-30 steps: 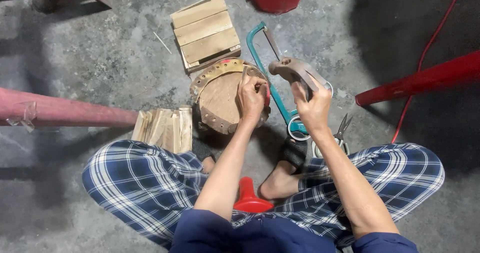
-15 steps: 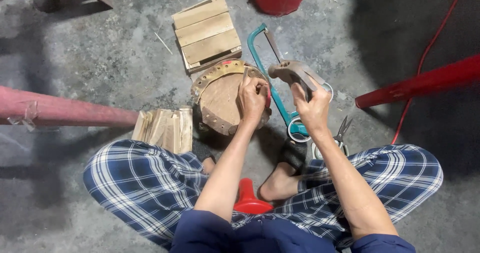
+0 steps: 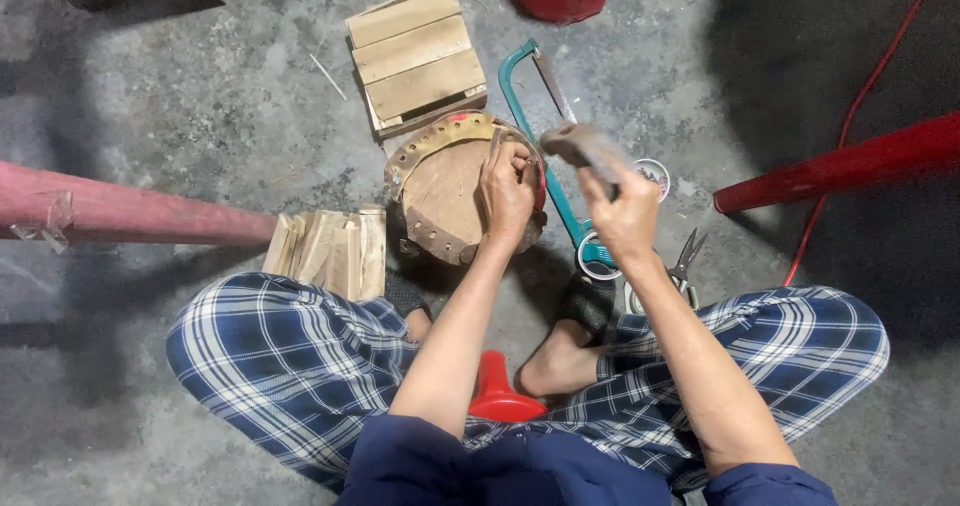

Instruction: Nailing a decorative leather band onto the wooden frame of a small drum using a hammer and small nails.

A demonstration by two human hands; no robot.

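Observation:
A round wooden drum-like frame [image 3: 440, 191] with a studded rim lies on the concrete floor in front of my crossed legs. My left hand [image 3: 508, 188] rests on its right edge, fingers pinched together on something small that I cannot make out. My right hand [image 3: 625, 216] grips the handle of a hammer [image 3: 580, 149], whose blurred head hangs just right of the left hand, above the frame's rim.
A teal hacksaw [image 3: 520, 96] lies right of the frame. A slatted wooden block [image 3: 415, 56] sits behind it, split wood pieces [image 3: 330, 251] at the left. Scissors [image 3: 685, 261] and tape rolls [image 3: 598, 258] lie by my right knee. Red poles [image 3: 840, 161] cross both sides.
The hammer head has swung down and left toward the frame's rim near my left hand. The left hand has stayed on the rim.

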